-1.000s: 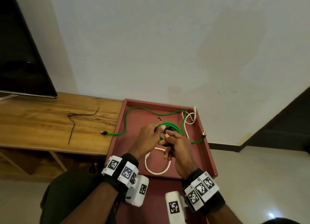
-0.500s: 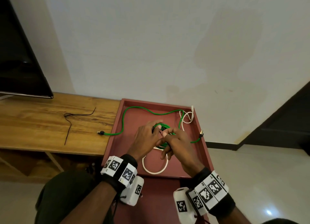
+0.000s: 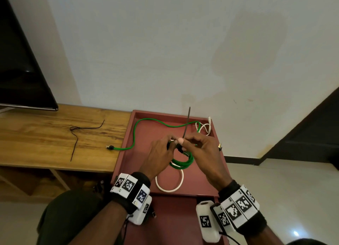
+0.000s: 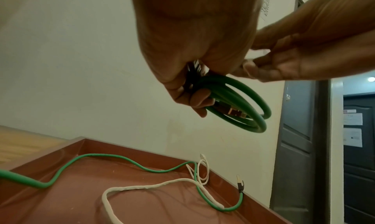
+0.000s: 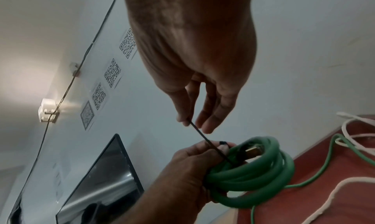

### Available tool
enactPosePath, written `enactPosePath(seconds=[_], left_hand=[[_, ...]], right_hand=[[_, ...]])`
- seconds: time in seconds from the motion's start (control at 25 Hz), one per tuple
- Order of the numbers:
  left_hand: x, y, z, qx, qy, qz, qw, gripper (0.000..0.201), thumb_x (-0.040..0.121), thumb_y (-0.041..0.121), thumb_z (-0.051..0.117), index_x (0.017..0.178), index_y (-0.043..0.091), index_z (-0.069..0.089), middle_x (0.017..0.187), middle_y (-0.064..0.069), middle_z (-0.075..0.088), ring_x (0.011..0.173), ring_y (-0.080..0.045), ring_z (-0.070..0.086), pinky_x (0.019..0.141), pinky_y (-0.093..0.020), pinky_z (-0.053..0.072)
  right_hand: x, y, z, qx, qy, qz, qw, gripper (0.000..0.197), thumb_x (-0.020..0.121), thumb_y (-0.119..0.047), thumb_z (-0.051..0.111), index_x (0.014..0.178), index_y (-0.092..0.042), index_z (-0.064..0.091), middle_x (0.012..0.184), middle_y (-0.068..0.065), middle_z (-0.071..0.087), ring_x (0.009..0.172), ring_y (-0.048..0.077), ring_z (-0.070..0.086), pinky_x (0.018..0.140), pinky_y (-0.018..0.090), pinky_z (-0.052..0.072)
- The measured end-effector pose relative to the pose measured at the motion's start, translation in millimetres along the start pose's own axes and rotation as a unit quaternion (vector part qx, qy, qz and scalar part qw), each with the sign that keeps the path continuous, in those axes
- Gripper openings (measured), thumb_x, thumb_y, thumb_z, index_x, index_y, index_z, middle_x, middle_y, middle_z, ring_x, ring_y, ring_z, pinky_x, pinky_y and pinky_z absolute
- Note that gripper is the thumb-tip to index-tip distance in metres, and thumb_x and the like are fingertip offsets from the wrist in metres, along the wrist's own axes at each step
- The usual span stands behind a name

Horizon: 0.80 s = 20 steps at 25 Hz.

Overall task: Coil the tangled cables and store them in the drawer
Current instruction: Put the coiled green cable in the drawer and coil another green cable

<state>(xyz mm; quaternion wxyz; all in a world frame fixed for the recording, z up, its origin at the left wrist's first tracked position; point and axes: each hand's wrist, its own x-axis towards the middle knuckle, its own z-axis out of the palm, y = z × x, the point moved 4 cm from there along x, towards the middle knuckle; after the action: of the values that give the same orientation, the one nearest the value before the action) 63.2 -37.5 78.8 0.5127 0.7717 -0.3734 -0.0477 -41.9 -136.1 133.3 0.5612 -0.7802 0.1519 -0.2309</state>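
Note:
Above the red tray (image 3: 201, 180), my left hand (image 3: 159, 153) grips a coil of green cable (image 3: 183, 164), lifted off the tray floor. The coil (image 4: 243, 102) shows a gold plug inside its loops. My right hand (image 3: 200, 149) pinches a thin black tie (image 3: 186, 123) that stands upward from the coil. In the right wrist view the tie (image 5: 202, 137) runs taut from my right hand (image 5: 188, 121) down to the coil (image 5: 253, 176) in my left hand (image 5: 192, 160). A second green cable (image 3: 146, 120) and a white cable (image 3: 169, 188) lie loose on the tray.
The loose green cable's plug end (image 3: 110, 147) lies on the wooden stand (image 3: 45, 143), near a thin black wire (image 3: 77, 140). A television (image 3: 18, 70) stands at far left. A gold plug (image 3: 219, 145) rests on the tray's right rim. A dark door (image 3: 311, 134) is at right.
Both hands have lifted the green coil up off the tray. The black tie, unseen before, now sticks up from my right hand's pinch.

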Motion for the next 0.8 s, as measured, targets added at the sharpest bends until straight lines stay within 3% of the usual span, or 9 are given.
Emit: enactPosePath(seconds=[0.12, 0.2, 0.4, 0.52, 0.68, 0.8], left_hand=[[-0.4, -4.5, 2.7, 0.015, 0.01, 0.005, 1.0, 0.015, 0.099, 0.02, 0.049, 0.09, 0.022, 0.062, 0.065, 0.015, 0.057, 0.061, 0.001, 0.056, 0.054, -0.016, 0.036], [-0.1, -7.2, 2.3, 0.022, 0.021, 0.006, 1.0, 0.017, 0.099, 0.021, 0.049, 0.086, 0.025, 0.059, 0.066, 0.011, 0.058, 0.059, -0.005, 0.054, 0.055, -0.022, 0.036], [0.0, -6.6, -6.5, 0.007, 0.04, -0.009, 0.999, 0.014, 0.098, 0.016, 0.05, 0.095, 0.02, 0.062, 0.071, 0.004, 0.066, 0.059, -0.013, 0.058, 0.056, -0.035, 0.047], [-2.4, 0.6, -8.1, 0.005, 0.052, 0.007, 0.999, 0.013, 0.098, 0.016, 0.05, 0.095, 0.023, 0.061, 0.068, 0.002, 0.062, 0.058, -0.016, 0.055, 0.054, -0.034, 0.044], [-2.5, 2.3, -8.0, -0.009, 0.055, -0.005, 0.998, 0.012, 0.097, 0.017, 0.051, 0.092, 0.021, 0.062, 0.07, 0.0, 0.065, 0.062, -0.017, 0.059, 0.059, -0.041, 0.049], [-3.9, 5.9, -7.1, -0.002, 0.045, -0.005, 0.999, 0.013, 0.097, 0.017, 0.051, 0.09, 0.019, 0.062, 0.071, 0.002, 0.067, 0.063, -0.014, 0.062, 0.06, -0.037, 0.049]], right_hand=[[-2.2, -7.7, 1.4, 0.096, -0.002, 0.014, 0.995, 0.013, 0.094, -0.013, 0.067, 0.096, -0.002, 0.073, 0.083, 0.017, 0.074, 0.076, 0.03, 0.069, 0.066, 0.031, 0.057], [-5.0, -8.2, 2.3, 0.123, 0.015, 0.032, 0.992, 0.016, 0.095, -0.015, 0.066, 0.095, 0.001, 0.068, 0.074, 0.017, 0.07, 0.066, 0.026, 0.064, 0.056, 0.027, 0.05], [-13.1, 0.6, 13.2, 0.09, 0.02, 0.085, 0.992, 0.023, 0.094, -0.019, 0.068, 0.085, 0.002, 0.066, 0.064, 0.016, 0.069, 0.051, 0.018, 0.062, 0.041, 0.024, 0.042], [-12.4, 9.1, 17.4, 0.063, 0.024, 0.116, 0.991, 0.02, 0.094, -0.019, 0.068, 0.082, -0.003, 0.067, 0.061, 0.017, 0.068, 0.045, 0.019, 0.062, 0.038, 0.022, 0.039], [-10.3, 9.5, 17.7, 0.066, 0.035, 0.131, 0.989, 0.015, 0.093, -0.008, 0.066, 0.083, 0.003, 0.068, 0.063, 0.021, 0.066, 0.039, 0.014, 0.057, 0.035, 0.017, 0.038], [-9.2, 7.8, 18.1, 0.062, 0.037, 0.133, 0.988, 0.014, 0.093, -0.005, 0.063, 0.082, 0.002, 0.067, 0.062, 0.021, 0.065, 0.035, 0.012, 0.052, 0.034, 0.016, 0.036]])
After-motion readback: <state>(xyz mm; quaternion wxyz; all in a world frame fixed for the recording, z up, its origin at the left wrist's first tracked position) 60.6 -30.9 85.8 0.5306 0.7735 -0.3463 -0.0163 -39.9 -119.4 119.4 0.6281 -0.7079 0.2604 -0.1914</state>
